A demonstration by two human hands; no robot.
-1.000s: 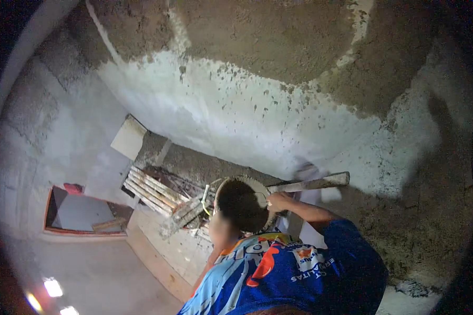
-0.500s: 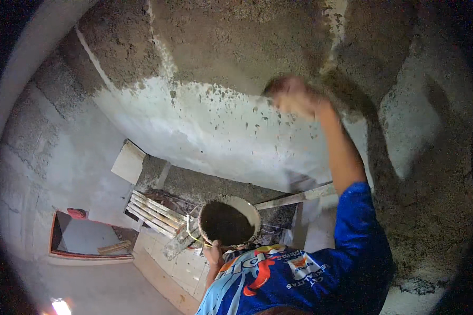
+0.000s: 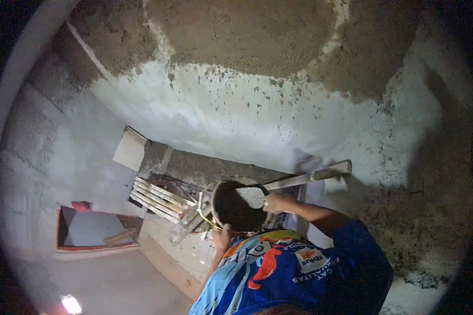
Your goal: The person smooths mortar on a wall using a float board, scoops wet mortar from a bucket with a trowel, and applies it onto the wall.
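Your right hand [image 3: 279,203] has dropped from the wall [image 3: 220,121] to the bucket [image 3: 215,199], clamped on the trowel [image 3: 252,197], blade over the dark mix [image 3: 232,211]; your left hand [image 3: 223,237] grips the bucket's near-left rim.

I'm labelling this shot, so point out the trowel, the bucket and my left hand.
Trowel [image 3: 251,197], head view: the middle of its blade.
Bucket [image 3: 216,195], head view: the left part of its rim.
Left hand [image 3: 222,238], head view: the middle of the hand.
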